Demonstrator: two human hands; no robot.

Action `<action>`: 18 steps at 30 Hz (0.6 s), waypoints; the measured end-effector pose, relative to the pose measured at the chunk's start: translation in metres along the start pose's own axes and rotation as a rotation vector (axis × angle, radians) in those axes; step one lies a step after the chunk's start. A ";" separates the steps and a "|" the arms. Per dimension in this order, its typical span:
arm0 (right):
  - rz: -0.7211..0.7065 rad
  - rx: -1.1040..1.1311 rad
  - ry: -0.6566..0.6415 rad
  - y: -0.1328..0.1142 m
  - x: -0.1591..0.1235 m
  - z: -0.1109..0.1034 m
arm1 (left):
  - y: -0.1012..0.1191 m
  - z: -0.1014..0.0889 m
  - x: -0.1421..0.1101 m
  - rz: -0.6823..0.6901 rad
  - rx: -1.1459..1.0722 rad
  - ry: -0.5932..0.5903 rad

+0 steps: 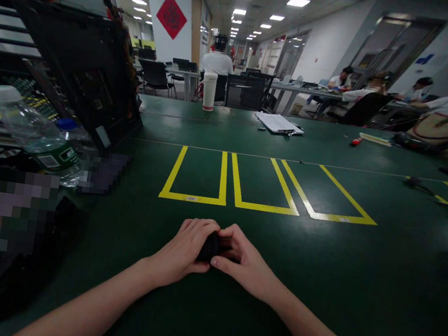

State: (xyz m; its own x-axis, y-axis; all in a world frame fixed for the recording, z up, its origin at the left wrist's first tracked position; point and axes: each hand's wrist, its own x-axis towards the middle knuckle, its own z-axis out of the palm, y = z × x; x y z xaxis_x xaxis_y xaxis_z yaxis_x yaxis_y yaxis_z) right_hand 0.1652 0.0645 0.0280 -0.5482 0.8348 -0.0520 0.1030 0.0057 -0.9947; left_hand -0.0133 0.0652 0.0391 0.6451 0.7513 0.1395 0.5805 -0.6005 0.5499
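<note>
A small, dark, rounded black object (209, 247) is held between my two hands low over the near part of the green table; its kind cannot be made out. My left hand (184, 248) curls over its left side, thumb below and fingers on top. From the right, my right hand (245, 261) closes on it with bent fingers and a thumb along its lower edge. The fingertips of both hands nearly meet above it, hiding much of its surface. Just beyond the hands, yellow tape outlines (192, 198) mark the tabletop.
At left stand a black computer case (84, 65) and a clear plastic bottle (49, 146). Toward the far edge of the green table (164, 120) are a white cup (209, 92), a clipboard with papers (279, 123) and a small red item (355, 142). Several people sit farther back.
</note>
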 end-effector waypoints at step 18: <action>-0.014 -0.064 0.076 0.002 0.001 0.006 | -0.001 0.001 0.001 -0.003 -0.006 0.001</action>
State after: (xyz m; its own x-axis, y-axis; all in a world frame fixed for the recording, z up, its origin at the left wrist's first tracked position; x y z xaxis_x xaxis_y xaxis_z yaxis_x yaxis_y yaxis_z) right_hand 0.1596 0.0618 0.0253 -0.4858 0.8736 -0.0285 0.1498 0.0511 -0.9874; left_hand -0.0132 0.0662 0.0375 0.6428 0.7534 0.1389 0.5795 -0.5967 0.5551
